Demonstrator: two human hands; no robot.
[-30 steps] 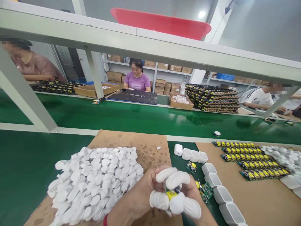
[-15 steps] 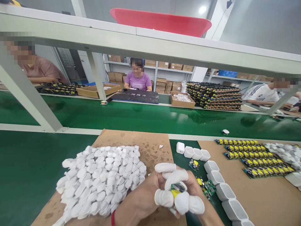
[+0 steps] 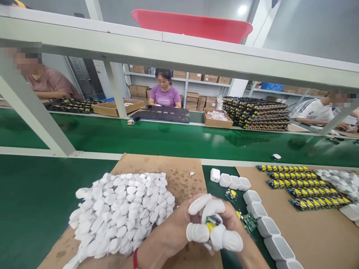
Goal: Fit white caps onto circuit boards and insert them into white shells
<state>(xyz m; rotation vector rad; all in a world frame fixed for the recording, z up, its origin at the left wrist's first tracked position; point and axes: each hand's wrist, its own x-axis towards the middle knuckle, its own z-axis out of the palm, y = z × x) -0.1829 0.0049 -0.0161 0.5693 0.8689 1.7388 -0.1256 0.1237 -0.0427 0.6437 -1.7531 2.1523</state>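
Both hands meet at the lower middle, white finger cots on several fingertips. Between them is a small circuit board (image 3: pixel 211 223) with a yellow part, mostly covered by the fingers. My left hand (image 3: pixel 182 228), with a red band at the wrist, is closed on one side of it. My right hand (image 3: pixel 230 228) is closed on the other side. Just right of the hands lie loose circuit boards (image 3: pixel 249 223) and another board (image 3: pixel 231 194). To the left spreads a heap of white rounded pieces (image 3: pixel 123 213) on brown cardboard (image 3: pixel 186 164).
White open housings (image 3: pixel 267 226) curve in a row on the right. Rows of yellow-topped boards (image 3: pixel 303 185) lie on cardboard beyond them. A green conveyor belt (image 3: pixel 168 140) crosses ahead, carrying a small white piece (image 3: pixel 276 156). Co-workers sit across it. A metal frame (image 3: pixel 179 52) spans overhead.
My hands have shifted slightly, still gripping the circuit board. On the belt, the white piece and a small board have moved right.
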